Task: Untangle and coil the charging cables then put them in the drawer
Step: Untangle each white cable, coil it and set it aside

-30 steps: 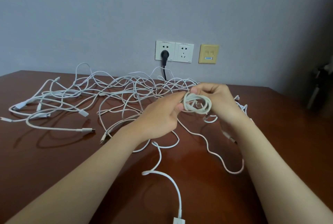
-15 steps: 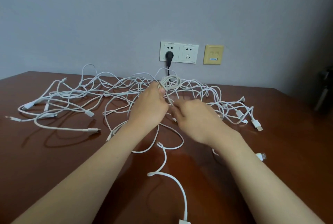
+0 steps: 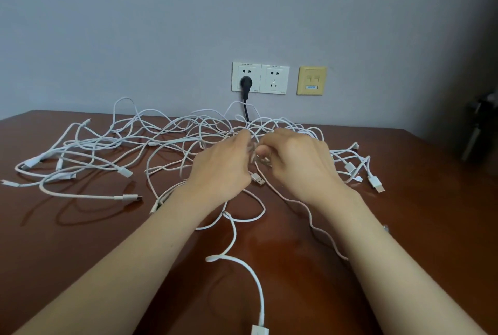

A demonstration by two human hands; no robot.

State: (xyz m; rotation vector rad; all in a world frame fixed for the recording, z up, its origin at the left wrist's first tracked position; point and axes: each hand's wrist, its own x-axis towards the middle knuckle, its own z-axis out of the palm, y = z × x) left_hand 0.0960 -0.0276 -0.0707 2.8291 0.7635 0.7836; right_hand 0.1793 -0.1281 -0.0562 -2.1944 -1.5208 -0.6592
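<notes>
Lower now, the left hand (image 3: 223, 165) and right hand (image 3: 296, 162) meet, both pinching a blurred loop of one cable (image 3: 253, 158) between them, its plug (image 3: 258, 180) dangling beneath. Other cables (image 3: 161, 140) sprawl on the bench (image 3: 80, 240) beyond them; coiling looks barely begun.

Soft, even daylight; glossy table (image 3: 80, 240) shows cable shadows; fingers (image 3: 252, 150) motion-blurred.

A reddish-brown wooden table (image 3: 80, 240) carries a tangle of white charging cables (image 3: 167, 140) spread from far left to far right. One cable (image 3: 253, 275) runs toward the near edge, and loose connectors (image 3: 376, 182) lie at the right.
</notes>
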